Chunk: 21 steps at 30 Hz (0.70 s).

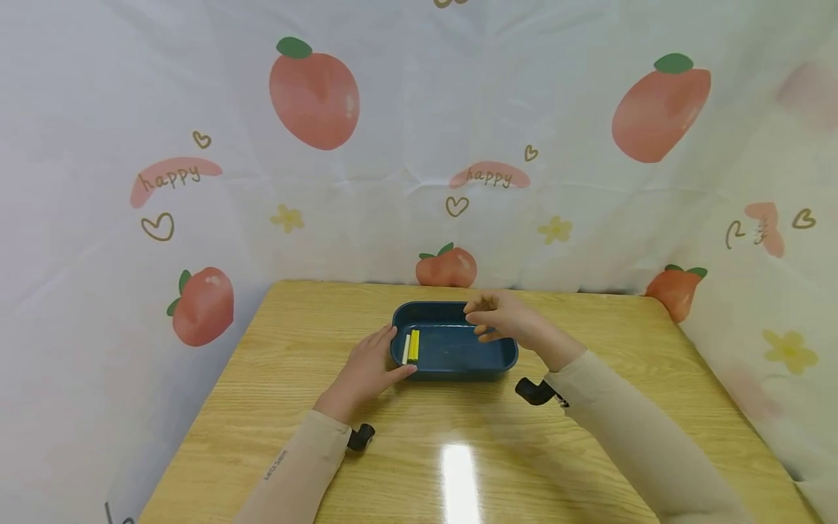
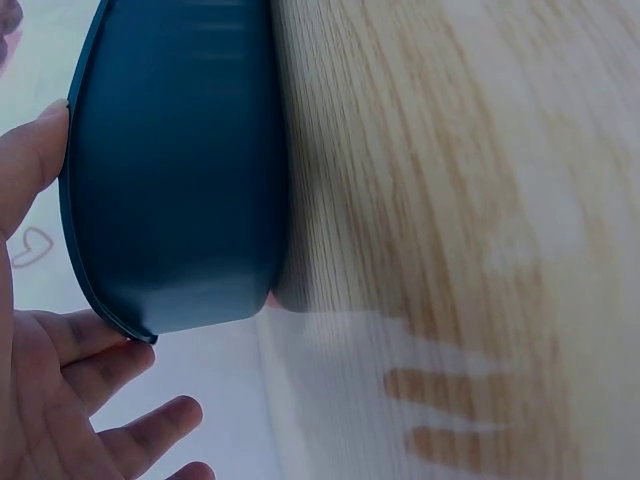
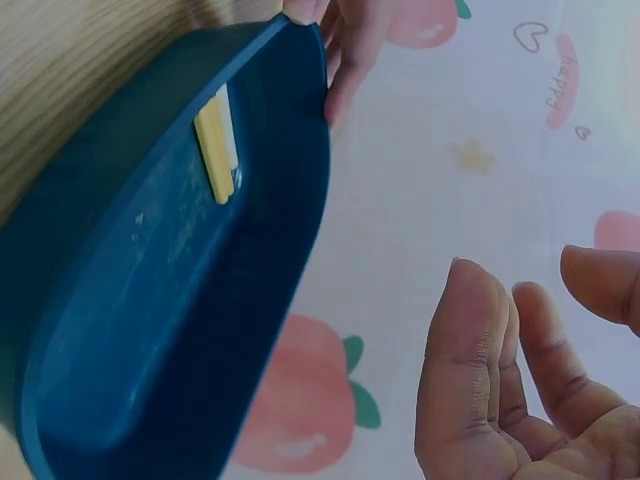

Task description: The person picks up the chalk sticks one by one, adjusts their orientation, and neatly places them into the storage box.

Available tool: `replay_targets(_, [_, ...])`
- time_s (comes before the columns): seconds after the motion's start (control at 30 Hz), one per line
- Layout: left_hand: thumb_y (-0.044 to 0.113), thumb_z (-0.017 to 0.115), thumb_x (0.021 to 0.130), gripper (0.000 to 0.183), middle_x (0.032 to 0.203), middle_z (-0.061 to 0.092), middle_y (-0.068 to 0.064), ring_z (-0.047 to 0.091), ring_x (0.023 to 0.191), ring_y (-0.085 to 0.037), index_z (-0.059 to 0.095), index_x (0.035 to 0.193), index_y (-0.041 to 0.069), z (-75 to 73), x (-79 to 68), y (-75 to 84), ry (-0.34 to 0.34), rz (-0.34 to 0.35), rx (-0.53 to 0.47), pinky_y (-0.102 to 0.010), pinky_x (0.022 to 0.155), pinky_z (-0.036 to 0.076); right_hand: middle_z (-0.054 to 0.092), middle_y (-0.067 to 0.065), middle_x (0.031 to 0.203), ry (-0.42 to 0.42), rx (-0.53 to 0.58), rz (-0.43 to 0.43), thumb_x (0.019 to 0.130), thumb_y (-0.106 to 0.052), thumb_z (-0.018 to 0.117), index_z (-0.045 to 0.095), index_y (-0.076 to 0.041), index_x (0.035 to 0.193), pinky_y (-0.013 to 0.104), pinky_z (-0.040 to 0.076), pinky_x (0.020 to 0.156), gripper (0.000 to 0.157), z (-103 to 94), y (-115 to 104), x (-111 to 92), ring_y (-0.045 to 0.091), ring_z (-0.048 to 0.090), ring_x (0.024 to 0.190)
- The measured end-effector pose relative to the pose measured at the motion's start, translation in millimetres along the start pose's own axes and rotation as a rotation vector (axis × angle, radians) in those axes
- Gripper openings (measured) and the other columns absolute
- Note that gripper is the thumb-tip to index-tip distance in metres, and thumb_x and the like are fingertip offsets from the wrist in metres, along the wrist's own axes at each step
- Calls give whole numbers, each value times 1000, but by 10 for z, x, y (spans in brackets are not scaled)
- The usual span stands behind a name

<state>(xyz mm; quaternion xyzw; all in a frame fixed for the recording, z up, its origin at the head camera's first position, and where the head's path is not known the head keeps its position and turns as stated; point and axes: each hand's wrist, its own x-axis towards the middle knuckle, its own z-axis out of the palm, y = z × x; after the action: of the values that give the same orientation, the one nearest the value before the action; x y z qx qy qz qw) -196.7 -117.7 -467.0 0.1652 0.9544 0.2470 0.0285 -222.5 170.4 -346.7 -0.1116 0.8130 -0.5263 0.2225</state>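
- The blue plastic tray (image 1: 452,349) stands upright on the wooden surface (image 1: 419,437), near the centre of the frame in the head view.
- Inside it, at its left end, lie two yellow chalk-like sticks (image 1: 414,345) and, just beside them, one white stick (image 1: 406,349).
- The left hand (image 1: 366,367) has a light grip around the left end of the tray: thumb at the near rim, fingers at the end wall.
- The right hand (image 1: 512,322) is above the tray's right part; its fingers are loosely bent, the thumb is apart, and nothing is seen in this grip.
- By my judgement, the step in hand is to keep the tray steady while the right hand is free over it; a next move with a stick would call for a narrow pinch and a reach to the left end.
- The right wrist view shows pale specks on the tray floor, which I cannot make out in the head view.
- The left wrist view shows only the outer wall, so the sticks are hidden there; yet it shows the spare left fingers spread away from the rim.
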Motion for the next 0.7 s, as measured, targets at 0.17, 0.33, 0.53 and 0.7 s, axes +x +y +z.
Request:
replay_targets(0.17, [63,62,91,95,163,25,-13,25,149,-35,27,158,6,-1,-5,10,-7,-5,0,-55,119,23,54,24,132,28,-53,-5,102,-17,60,56,3,125,42,58,87,31,-133,71,-47,30,62,100])
replay_targets(0.33, [61,64,91,95,164,25,-13,25,149,-35,27,158,6,-7,-17,25,-10,-15,-11,-55,120,22,52,24,125,60,-78,-16,102,-17,60,54,5,128,44,58,87,34,-263,146,-96,35,62,104])
replay_targets(0.53, [60,64,91,94,164,24,-12,25,149,-35,27,159,6,-21,-23,42,-12,-24,-15,-55,120,21,52,24,124,106,-93,-7,103,-16,59,50,9,131,46,57,89,39,-423,285,-123,44,57,111])
replay_targets(0.7, [60,64,91,95,164,24,-11,24,149,-34,27,159,7,-16,-25,35,-8,-25,-17,-54,120,21,53,23,120,159,-163,-3,103,-16,58,52,9,129,43,58,86,36,-534,407,-135,38,59,107])
